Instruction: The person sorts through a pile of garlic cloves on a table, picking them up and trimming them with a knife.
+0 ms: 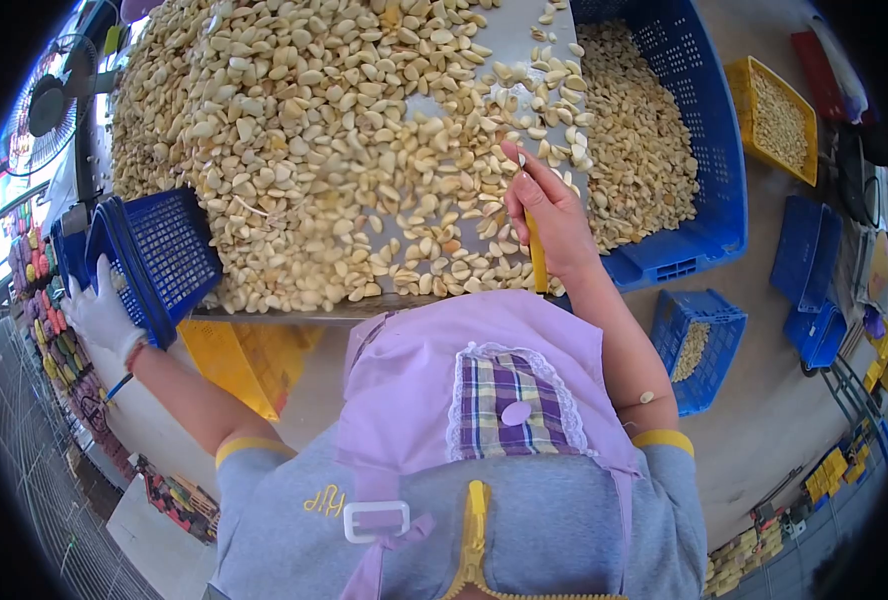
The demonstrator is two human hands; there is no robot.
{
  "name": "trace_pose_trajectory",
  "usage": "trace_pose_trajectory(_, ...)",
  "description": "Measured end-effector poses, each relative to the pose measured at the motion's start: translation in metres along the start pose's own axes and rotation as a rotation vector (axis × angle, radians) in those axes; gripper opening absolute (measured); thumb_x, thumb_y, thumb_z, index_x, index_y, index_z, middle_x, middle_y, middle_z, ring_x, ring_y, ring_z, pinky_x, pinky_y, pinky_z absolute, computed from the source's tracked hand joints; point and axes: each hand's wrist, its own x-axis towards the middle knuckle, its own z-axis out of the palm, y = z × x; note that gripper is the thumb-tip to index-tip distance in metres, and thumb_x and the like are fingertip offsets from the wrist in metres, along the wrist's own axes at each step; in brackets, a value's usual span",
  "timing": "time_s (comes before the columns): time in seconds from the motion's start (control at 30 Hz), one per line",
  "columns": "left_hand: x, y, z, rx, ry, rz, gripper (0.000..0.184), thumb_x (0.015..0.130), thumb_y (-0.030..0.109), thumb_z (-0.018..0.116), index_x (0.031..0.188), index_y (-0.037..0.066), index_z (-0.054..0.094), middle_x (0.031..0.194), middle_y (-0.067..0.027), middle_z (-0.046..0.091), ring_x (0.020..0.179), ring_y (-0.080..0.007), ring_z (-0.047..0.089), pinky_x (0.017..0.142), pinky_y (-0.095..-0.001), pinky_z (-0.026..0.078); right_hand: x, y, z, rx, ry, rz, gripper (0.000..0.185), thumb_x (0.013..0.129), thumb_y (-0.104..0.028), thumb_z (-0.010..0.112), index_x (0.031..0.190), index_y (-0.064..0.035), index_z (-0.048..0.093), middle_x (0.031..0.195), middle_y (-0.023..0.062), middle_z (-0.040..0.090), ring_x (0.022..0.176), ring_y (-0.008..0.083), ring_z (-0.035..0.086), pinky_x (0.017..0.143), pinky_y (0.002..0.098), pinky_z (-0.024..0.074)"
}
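Pale flat kernels lie heaped over a metal table, thinning out toward its right side. Above the right part of the pile, my bare right hand is closed around a tool with a yellow handle; a small pale tip shows by the thumb and index finger. My left hand, in a white glove, is at the outer side of some stacked blue baskets at the table's left edge. Its fingers are spread against the basket wall. The baskets tilt toward the pile.
A large blue crate of kernels adjoins the table's right side. Beyond it is a yellow crate with kernels. A smaller blue basket stands on the floor at right. Yellow containers sit under the table; a fan is at upper left.
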Motion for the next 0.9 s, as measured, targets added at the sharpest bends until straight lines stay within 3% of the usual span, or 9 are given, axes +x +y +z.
trace_pose_trajectory(0.03,-0.010,0.067,-0.032,0.187,0.207,0.177,0.050,0.082,0.040,0.068,0.109,-0.002,0.064,0.113,-0.0228,0.059,0.105,-0.0365,0.054,0.094,-0.0395,0.041,0.000,0.000,0.000,-0.002,0.003,0.005,0.043,0.097,-0.027,0.049,0.136,-0.0100,0.044,0.073,-0.0011,0.048,0.051,0.0037,0.040,0.047,0.0162,0.0345)
trace_pose_trajectory(0.13,-0.056,0.186,-0.061,-0.776,-0.084,-0.057,0.032,0.081,0.007,0.069,0.111,-0.001,0.062,0.112,-0.0108,0.061,0.096,-0.0163,0.059,0.085,-0.0292,0.047,-0.003,-0.002,0.002,-0.018,0.014,0.021,0.041,0.097,-0.025,0.049,0.135,-0.0100,0.046,0.073,-0.0019,0.048,0.052,0.0037,0.040,0.048,0.0167,0.0348)
trace_pose_trajectory(0.3,-0.137,0.306,-0.020,-0.816,-0.615,0.507,0.031,0.080,0.020,0.070,0.108,0.009,0.064,0.091,-0.0046,0.065,0.074,-0.0129,0.060,0.067,-0.0261,0.049,-0.009,-0.005,0.004,-0.033,0.059,0.055,0.038,0.097,-0.022,0.048,0.134,-0.0094,0.048,0.072,-0.0033,0.047,0.055,0.0034,0.040,0.048,0.0175,0.0353)
trace_pose_trajectory(0.4,-0.161,0.322,0.026,-0.988,-0.825,0.428,0.028,0.081,0.019,0.068,0.106,0.007,0.062,0.090,-0.0047,0.064,0.075,-0.0122,0.060,0.063,-0.0240,0.048,-0.012,-0.005,0.000,-0.040,0.052,0.052,0.038,0.097,-0.022,0.049,0.132,-0.0081,0.049,0.072,-0.0032,0.048,0.055,0.0033,0.041,0.048,0.0178,0.0354)
trace_pose_trajectory(0.5,-0.146,0.308,0.028,-1.662,-1.287,0.014,0.026,0.083,0.016,0.064,0.106,0.005,0.060,0.090,-0.0042,0.062,0.075,-0.0110,0.059,0.060,-0.0219,0.047,-0.013,-0.002,-0.005,-0.007,0.067,0.036,0.038,0.097,-0.024,0.049,0.131,-0.0057,0.049,0.072,-0.0032,0.048,0.056,0.0033,0.041,0.048,0.0182,0.0355)
trace_pose_trajectory(0.6,-0.133,0.314,0.014,-2.431,-1.186,-0.137,0.027,0.085,0.014,0.062,0.109,0.003,0.058,0.088,-0.0025,0.060,0.075,-0.0107,0.058,0.060,-0.0201,0.046,-0.009,-0.002,-0.003,0.000,0.084,0.054,0.038,0.097,-0.024,0.049,0.130,-0.0049,0.049,0.073,-0.0033,0.048,0.056,0.0034,0.040,0.047,0.0183,0.0353)
trace_pose_trajectory(0.73,-0.117,0.350,-0.006,-1.339,-1.152,0.351,0.026,0.086,0.021,0.063,0.110,0.011,0.059,0.084,-0.0001,0.063,0.068,-0.0080,0.055,0.055,-0.0174,0.043,-0.004,0.001,0.003,-0.002,0.060,0.070,0.038,0.097,-0.024,0.049,0.130,-0.0047,0.049,0.073,-0.0033,0.048,0.056,0.0034,0.041,0.047,0.0184,0.0351)
trace_pose_trajectory(0.83,-0.139,0.380,0.020,-1.379,-0.979,0.459,0.021,0.086,0.025,0.064,0.103,0.013,0.062,0.074,0.0019,0.059,0.059,-0.0071,0.051,0.051,-0.0174,0.041,-0.006,0.001,0.003,-0.007,0.035,0.052,0.038,0.097,-0.024,0.049,0.130,-0.0051,0.049,0.073,-0.0032,0.048,0.056,0.0035,0.041,0.047,0.0186,0.0349)
trace_pose_trajectory(0.9,-0.133,0.375,0.032,-1.629,-1.020,0.245,0.018,0.088,0.025,0.062,0.098,0.010,0.062,0.073,0.0013,0.059,0.057,-0.0077,0.049,0.052,-0.0178,0.041,-0.009,0.001,-0.002,-0.031,0.059,0.055,0.038,0.097,-0.026,0.047,0.131,-0.0064,0.048,0.073,-0.0029,0.047,0.056,0.0038,0.041,0.048,0.0181,0.0350)
